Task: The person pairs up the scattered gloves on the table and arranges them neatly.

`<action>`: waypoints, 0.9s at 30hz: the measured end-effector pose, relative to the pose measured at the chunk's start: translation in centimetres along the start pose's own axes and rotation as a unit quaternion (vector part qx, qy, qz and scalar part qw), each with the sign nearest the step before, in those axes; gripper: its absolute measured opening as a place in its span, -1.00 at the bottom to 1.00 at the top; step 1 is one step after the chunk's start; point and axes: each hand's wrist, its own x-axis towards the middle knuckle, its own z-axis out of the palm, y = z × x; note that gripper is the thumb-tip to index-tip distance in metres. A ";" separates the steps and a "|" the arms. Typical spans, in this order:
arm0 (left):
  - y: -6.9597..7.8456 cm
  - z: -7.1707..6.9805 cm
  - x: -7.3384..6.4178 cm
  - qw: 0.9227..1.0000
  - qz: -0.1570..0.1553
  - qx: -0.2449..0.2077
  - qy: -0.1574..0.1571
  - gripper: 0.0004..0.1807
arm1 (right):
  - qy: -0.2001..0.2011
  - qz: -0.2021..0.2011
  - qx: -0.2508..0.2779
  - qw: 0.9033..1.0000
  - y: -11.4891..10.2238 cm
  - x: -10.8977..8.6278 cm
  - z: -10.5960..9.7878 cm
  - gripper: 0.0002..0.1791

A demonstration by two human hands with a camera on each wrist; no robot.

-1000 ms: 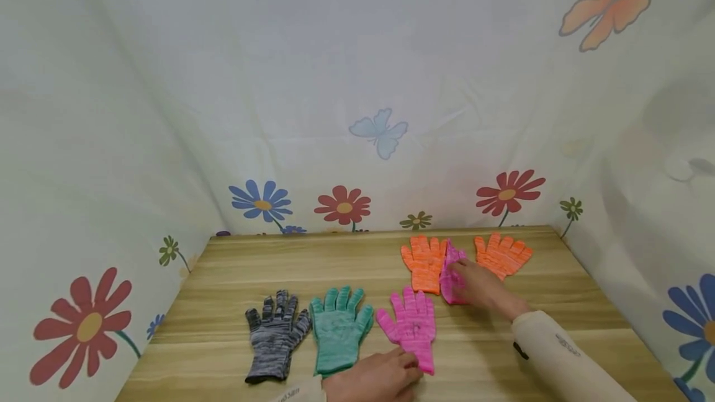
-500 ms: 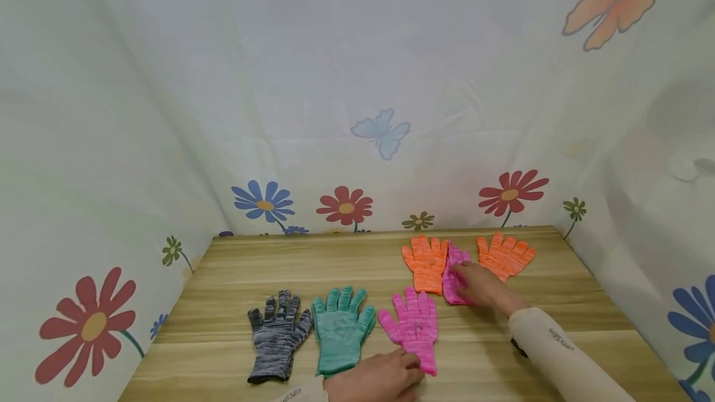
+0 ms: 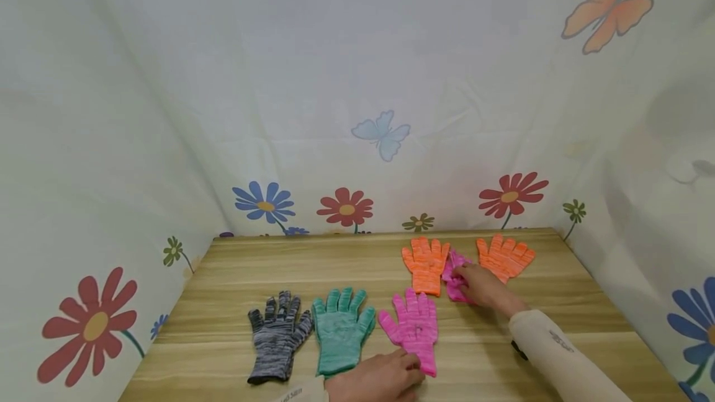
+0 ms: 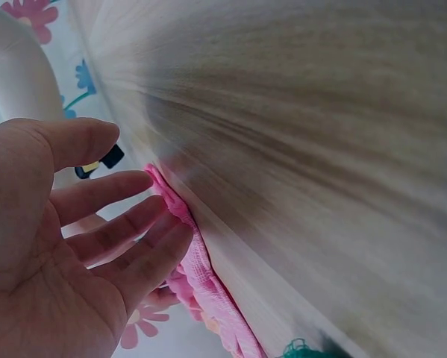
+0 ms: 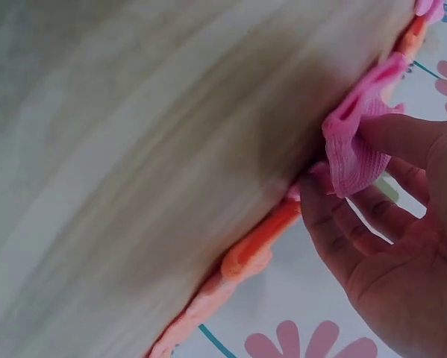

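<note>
In the head view, a pink knit glove [image 3: 414,324] lies flat on the table with its fingers pointing away. My left hand [image 3: 377,378] rests at its cuff; in the left wrist view the fingers [image 4: 126,224] look relaxed and touch the pink fabric without curling round it. Farther off, my right hand [image 3: 485,287] pinches a second pink glove [image 3: 455,260] between thumb and fingers. That glove is bunched up, and its cuff [image 5: 361,142] stands up beside the thumb in the right wrist view. The hand hides part of it.
One orange glove [image 3: 427,265] touches or nearly touches the bunched pink one; another orange glove [image 3: 504,257] lies to its right. A green glove [image 3: 341,334] and a dark grey glove [image 3: 276,343] lie at left on the wooden table [image 3: 301,265]. Flowered cloth walls [image 3: 313,79] enclose it.
The far pink glove has gone from lying stretched out to being gathered up in my right hand's fingers. My left hand has stayed at the near glove's cuff.
</note>
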 end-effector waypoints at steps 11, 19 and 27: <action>-0.2 0.1 0.0 1.000 0.005 -0.003 0.006 -0.73 | 0.009 0.030 -0.005 1.000 -1.2 -0.4 -2.3 -0.65; -0.2 0.2 0.1 1.000 0.005 -0.009 0.006 -0.74 | 0.040 0.005 -0.009 0.999 -2.2 -1.3 -3.3 -0.68; -0.1 0.2 0.0 1.000 -0.002 -0.018 0.007 -0.75 | 0.078 -0.018 -0.010 0.997 -4.7 -2.2 -4.9 -0.66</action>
